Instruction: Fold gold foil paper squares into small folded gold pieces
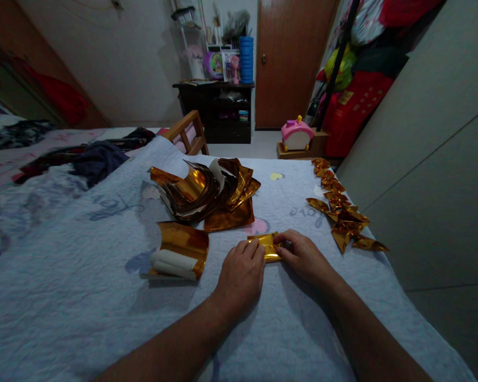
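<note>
A folded strip of gold foil paper (270, 245) lies flat on the bed sheet, between my two hands. My left hand (242, 270) is closed over its left end, fingers together, holding it down. At the strip's right end my right hand (300, 254) pinches the foil between thumb and fingers. Left of them rests a loosely curled sheet stack of gold foil paper (185, 241) with a white roll of paper (173, 263) on it. Beyond is a thick bent pile of gold foil sheets (207, 188). Several folded gold foil pieces (344, 217) lie in a row to the right.
The bed's patterned sheet (103, 297) spreads under everything, with dark clothes (97, 159) at the left. A wooden chair (189, 132) stands past the far edge, near a dark cabinet (227, 114). A pale panel (430, 175) borders the right side.
</note>
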The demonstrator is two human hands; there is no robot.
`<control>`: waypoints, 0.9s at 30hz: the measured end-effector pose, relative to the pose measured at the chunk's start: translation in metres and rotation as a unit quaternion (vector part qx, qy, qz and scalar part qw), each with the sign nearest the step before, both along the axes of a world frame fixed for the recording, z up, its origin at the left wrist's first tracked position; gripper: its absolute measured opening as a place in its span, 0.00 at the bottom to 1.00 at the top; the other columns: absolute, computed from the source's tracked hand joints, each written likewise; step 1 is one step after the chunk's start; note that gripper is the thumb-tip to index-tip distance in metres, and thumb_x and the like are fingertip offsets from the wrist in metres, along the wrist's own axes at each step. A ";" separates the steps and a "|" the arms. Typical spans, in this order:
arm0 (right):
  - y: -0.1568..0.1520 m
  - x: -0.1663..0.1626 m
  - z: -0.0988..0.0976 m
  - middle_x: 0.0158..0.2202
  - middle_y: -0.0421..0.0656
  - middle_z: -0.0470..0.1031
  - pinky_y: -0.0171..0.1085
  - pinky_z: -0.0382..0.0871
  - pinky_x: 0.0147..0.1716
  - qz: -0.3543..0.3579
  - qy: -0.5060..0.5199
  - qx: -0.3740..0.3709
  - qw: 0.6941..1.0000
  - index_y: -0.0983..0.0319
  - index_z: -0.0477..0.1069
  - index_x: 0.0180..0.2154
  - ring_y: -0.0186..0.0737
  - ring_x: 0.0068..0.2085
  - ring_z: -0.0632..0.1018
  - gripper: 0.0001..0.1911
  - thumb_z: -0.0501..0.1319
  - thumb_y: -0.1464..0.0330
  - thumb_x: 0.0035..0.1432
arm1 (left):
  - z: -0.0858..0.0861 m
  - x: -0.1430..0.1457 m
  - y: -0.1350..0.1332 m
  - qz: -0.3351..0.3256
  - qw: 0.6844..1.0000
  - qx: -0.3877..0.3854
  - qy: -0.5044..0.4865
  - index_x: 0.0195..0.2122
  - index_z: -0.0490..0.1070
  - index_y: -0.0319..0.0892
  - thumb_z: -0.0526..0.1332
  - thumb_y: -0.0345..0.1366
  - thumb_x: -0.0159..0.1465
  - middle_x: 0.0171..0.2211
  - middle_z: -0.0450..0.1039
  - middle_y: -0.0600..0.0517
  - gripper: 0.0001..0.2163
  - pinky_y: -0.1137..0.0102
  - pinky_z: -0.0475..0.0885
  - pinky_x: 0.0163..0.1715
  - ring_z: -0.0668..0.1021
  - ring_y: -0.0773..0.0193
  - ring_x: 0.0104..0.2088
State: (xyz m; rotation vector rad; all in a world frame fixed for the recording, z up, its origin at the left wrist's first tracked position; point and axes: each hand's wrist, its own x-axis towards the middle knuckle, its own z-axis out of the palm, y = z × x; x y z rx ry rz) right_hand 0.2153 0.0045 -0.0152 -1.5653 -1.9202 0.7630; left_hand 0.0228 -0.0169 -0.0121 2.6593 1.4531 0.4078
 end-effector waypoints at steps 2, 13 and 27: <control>0.000 0.000 0.000 0.40 0.44 0.78 0.41 0.69 0.45 0.002 0.000 -0.003 1.000 0.60 0.76 0.40 0.42 0.42 0.77 0.10 0.61 0.76 0.57 | 0.000 0.000 0.000 0.000 1.000 0.001 -0.003 0.51 0.72 0.39 0.56 0.30 0.69 0.55 0.74 0.42 0.11 0.55 0.74 0.50 0.74 0.50 0.51; 0.000 0.000 0.003 0.42 0.45 0.79 0.41 0.70 0.45 -0.003 0.003 -0.015 1.000 0.60 0.76 0.41 0.43 0.43 0.78 0.10 0.61 0.75 0.58 | -0.002 -0.001 0.001 0.006 1.000 0.004 -0.015 0.51 0.72 0.38 0.56 0.31 0.70 0.56 0.73 0.41 0.11 0.54 0.73 0.52 0.73 0.50 0.52; 0.000 0.001 0.002 0.42 0.45 0.79 0.41 0.70 0.45 0.000 0.010 0.002 1.000 0.60 0.76 0.41 0.42 0.43 0.78 0.10 0.61 0.75 0.57 | -0.001 0.001 0.001 0.019 1.000 0.003 -0.007 0.49 0.72 0.40 0.56 0.32 0.70 0.55 0.73 0.42 0.10 0.55 0.73 0.51 0.73 0.50 0.51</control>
